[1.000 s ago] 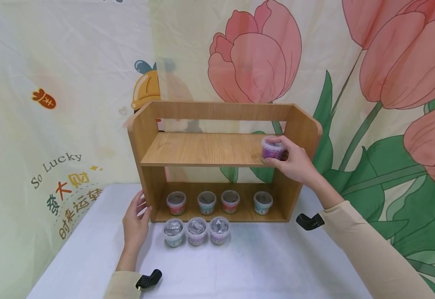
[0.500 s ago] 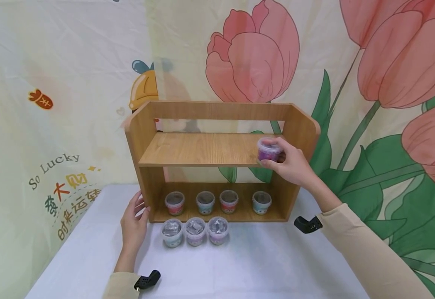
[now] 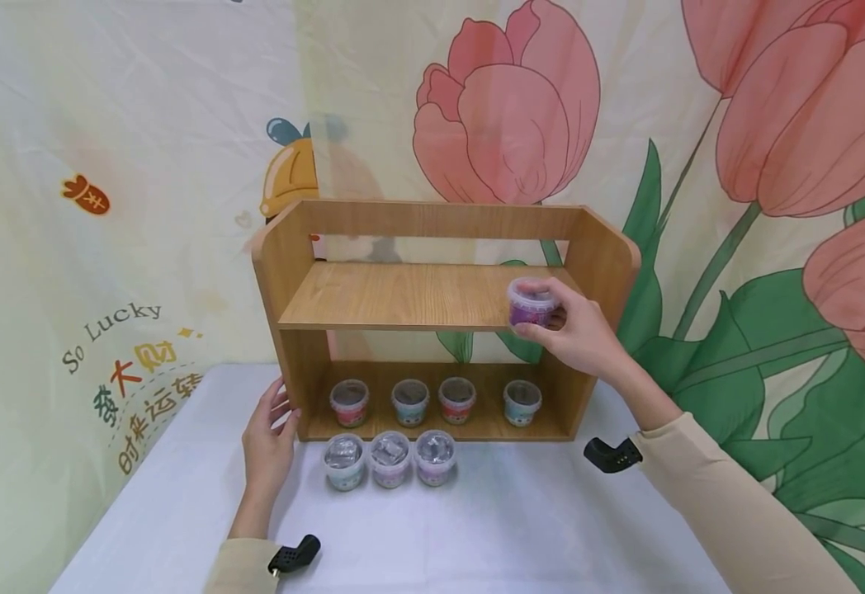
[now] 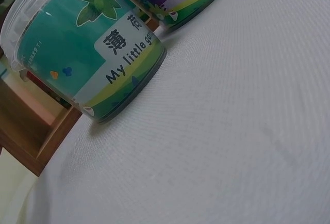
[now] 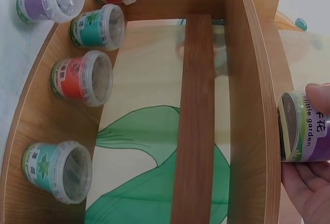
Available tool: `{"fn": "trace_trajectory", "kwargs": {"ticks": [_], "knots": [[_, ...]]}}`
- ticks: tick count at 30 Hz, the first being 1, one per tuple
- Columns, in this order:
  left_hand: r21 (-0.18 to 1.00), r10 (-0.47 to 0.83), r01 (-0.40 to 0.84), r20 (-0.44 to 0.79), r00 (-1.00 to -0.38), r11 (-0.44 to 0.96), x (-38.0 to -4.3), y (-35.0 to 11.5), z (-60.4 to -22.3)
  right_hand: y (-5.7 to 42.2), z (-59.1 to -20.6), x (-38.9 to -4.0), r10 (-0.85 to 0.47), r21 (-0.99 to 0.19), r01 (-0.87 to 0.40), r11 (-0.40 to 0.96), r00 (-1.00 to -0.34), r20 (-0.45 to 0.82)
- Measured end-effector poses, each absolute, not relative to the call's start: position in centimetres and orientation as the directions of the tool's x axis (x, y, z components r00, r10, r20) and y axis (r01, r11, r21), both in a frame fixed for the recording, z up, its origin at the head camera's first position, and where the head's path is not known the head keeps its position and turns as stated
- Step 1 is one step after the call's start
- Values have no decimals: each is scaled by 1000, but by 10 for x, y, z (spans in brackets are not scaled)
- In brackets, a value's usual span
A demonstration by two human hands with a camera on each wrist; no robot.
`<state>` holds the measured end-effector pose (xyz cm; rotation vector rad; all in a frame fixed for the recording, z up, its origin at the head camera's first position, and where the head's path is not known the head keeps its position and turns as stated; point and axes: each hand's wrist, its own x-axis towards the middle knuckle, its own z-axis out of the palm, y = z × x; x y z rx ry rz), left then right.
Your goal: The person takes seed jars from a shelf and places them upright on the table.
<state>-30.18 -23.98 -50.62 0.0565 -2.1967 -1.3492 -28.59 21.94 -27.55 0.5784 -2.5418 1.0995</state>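
Both sleeves [image 3: 730,507] are plain beige, ea. w/ a sm. bent blk cam [image 3: 611,455].

Shelf [image 3: 395,294]: smooth, grained wood. Cups [image 4: 93,48]: glossy plastic. Tablecloth [image 4: 221,131]: matt woven cloth.

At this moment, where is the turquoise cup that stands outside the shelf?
In the head view, the turquoise cup stands on the white tablecloth in front of the wooden shelf, leftmost of three, beside a purple cup.
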Motion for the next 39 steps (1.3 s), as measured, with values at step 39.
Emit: {"fn": "trace_trajectory", "kwargs": {"ticks": [39], "knots": [[826,-310,259,451,-837,501,-302,-240,-506,203,-302,-255,-286,-661,-542,520,-839,463]]}}
